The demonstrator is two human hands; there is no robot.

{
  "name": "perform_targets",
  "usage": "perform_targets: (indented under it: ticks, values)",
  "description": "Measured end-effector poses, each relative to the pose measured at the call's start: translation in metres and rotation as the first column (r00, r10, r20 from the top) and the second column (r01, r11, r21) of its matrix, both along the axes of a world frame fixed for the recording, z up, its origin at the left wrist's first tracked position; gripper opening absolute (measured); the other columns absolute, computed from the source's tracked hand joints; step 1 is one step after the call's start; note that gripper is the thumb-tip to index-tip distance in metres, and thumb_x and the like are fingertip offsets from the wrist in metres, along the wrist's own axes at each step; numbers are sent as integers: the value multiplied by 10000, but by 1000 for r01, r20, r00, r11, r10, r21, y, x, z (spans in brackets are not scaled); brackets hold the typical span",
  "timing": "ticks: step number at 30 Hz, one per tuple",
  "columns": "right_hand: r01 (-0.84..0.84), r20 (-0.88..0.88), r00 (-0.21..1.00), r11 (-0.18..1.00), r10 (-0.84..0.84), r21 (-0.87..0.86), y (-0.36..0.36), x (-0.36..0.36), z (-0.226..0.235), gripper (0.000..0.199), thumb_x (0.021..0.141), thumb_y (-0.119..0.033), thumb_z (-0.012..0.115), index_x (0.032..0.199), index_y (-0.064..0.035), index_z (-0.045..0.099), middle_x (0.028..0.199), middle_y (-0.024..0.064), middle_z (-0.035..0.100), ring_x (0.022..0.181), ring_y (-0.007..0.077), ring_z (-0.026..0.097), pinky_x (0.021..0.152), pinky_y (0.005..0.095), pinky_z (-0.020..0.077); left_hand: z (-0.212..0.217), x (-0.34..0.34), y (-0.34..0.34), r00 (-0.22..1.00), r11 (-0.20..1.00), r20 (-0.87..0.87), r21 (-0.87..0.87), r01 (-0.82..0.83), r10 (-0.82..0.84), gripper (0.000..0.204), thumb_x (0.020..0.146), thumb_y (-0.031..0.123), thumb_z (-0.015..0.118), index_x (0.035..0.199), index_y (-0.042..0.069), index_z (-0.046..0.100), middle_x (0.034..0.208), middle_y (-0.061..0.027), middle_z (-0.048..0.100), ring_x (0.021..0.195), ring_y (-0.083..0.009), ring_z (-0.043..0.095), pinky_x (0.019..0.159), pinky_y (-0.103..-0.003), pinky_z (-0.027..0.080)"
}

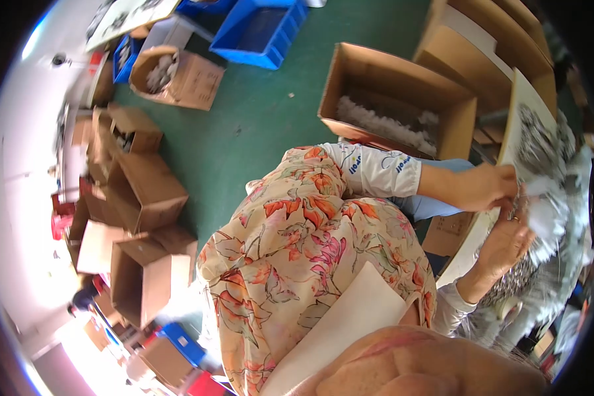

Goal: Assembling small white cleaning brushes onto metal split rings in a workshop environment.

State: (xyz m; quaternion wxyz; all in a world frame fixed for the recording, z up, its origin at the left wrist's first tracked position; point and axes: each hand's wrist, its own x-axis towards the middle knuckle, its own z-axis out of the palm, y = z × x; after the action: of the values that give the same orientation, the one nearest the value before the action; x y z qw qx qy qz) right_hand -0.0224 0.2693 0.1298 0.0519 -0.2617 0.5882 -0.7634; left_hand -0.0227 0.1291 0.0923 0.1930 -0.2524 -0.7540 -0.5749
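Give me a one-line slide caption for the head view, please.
Left hand and right hand close together near white fluff, with an open cardboard box nearby.

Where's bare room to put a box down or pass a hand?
Best: green floor, bordered by the blue crate, the left-hand cartons, the open carton of white fluff and the floral garment. Crowded: the right-hand table, with feathers packed around the hands; only a narrow pale edge shows.
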Motion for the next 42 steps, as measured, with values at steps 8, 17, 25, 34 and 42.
perform_targets:
  ticks: [8,17,25,34,42]
  values:
    - [-181,595,621,832,510,-524,5,-74,-65,250,909,-188,558,1110,-41,533,997,27,576,921,123,548,850,242,440,-20,-39,-13,947,921,-279,387,-42,160,123,795,54,617,887,36,537,995,-103,504,882,-239,593,769,-300,498]
    - [-25,446,100,450,889,-893,1,-98,-68,121,895,-123,565,968,-35,604,910,-39,587,769,33,538,756,150,461,-36,-39,-2,890,977,-404,65,-202,211,199,866,157,588,986,-1,574,1090,-130,582,953,-257,585,802,-312,467]
    - [-129,434,714,713,549,-689,0,-104,-33,115,952,-114,423,1009,-49,500,736,-10,412,759,120,467,879,323,409,-13,-26,-17,886,965,-384,59,-255,258,202,804,137,633,1006,135,641,938,-68,581,858,-238,579,743,-344,463]
    - [-114,70,993,907,93,405,-45,-56,-35,110,898,-40,507,819,-21,580,742,7,542,617,69,413,576,197,332,43,-38,-80,675,854,-542,176,-490,500,512,810,307,649,1218,35,505,1069,-149,541,931,-293,530,814,-369,427]
    - [-129,-25,988,913,151,387,-42,-61,-67,208,921,-64,493,1121,-5,492,792,19,533,638,67,431,569,196,329,32,-13,-52,969,978,160,125,170,-189,651,829,393,641,1315,22,418,1098,-177,530,997,-289,551,849,-346,451]
